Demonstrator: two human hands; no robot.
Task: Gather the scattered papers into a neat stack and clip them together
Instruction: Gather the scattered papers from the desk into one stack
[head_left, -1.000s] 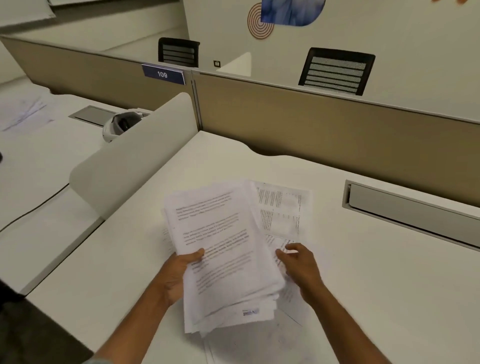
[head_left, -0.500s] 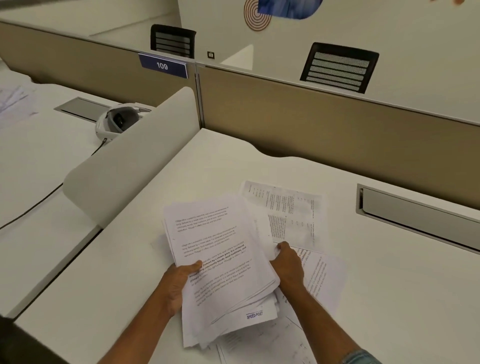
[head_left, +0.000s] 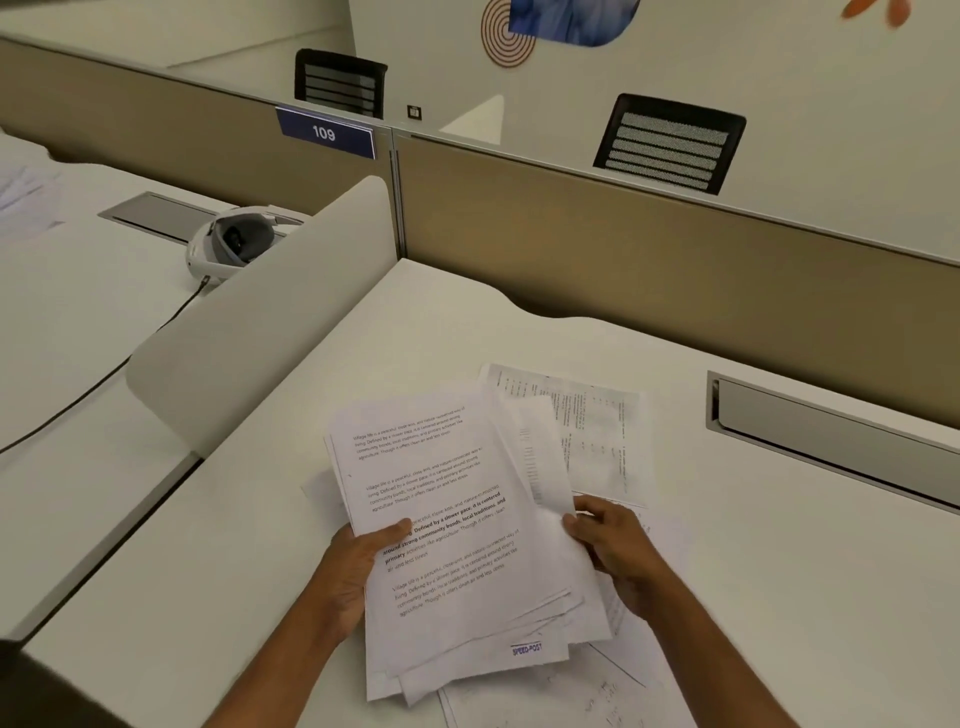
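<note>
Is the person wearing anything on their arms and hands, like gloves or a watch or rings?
No. The left hand and right hand are bare, with no gloves. No watch, bracelet or ring shows. Both forearms are uncovered all the way to the picture's bottom edge, so no sleeves are in view right now.

White counter (head_left: 779, 571) with a grey recessed cable tray (head_left: 831, 436) at right, backed by a tan partition (head_left: 623, 249) carrying a blue "109" sign (head_left: 325, 133); a curved white side divider (head_left: 260, 322) splits it from the neighbouring desk (head_left: 78, 312) on the left. That desk holds a white headset (head_left: 228, 244) with a black cable (head_left: 104, 379) and another grey tray (head_left: 156, 213). Two black mesh chair backs (head_left: 670, 143) show above the partition against a pale wall (head_left: 779, 67) with an orange spiral and blue decal (head_left: 545, 26)
</note>
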